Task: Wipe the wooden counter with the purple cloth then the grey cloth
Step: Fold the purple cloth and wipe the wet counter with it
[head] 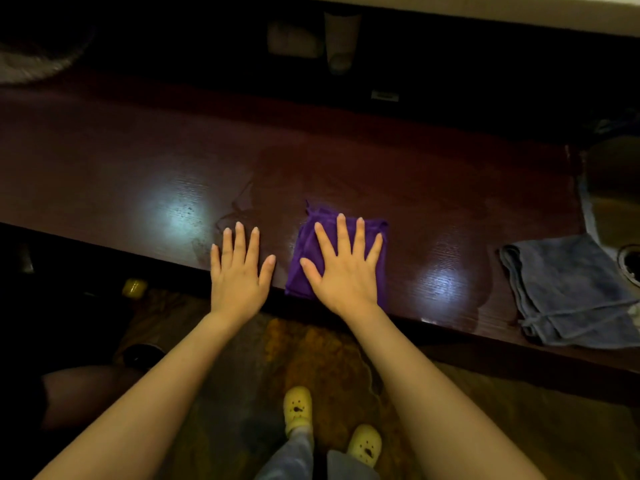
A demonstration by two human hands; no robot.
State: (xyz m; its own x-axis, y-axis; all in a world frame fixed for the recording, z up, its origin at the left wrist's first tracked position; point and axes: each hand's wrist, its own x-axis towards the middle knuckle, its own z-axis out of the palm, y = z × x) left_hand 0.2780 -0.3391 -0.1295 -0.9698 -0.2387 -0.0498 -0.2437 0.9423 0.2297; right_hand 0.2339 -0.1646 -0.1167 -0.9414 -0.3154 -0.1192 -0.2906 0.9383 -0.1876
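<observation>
A dark wooden counter (pixel 346 161) runs across the view, with damp streaks near its front edge. The folded purple cloth (pixel 304 258) lies at the front edge, and my right hand (pixel 344 268) presses flat on top of it with fingers spread. Just left of the cloth, my left hand (pixel 239 268) rests flat on the bare wood, fingers apart, holding nothing. The folded grey cloth (pixel 568 289) lies at the right end of the counter, untouched.
A metal sink (pixel 616 202) with a drain sits beyond the grey cloth at the far right. A pale cup (pixel 341 39) and a small white object stand in the dark behind the counter. Below are a patterned floor and my yellow shoes.
</observation>
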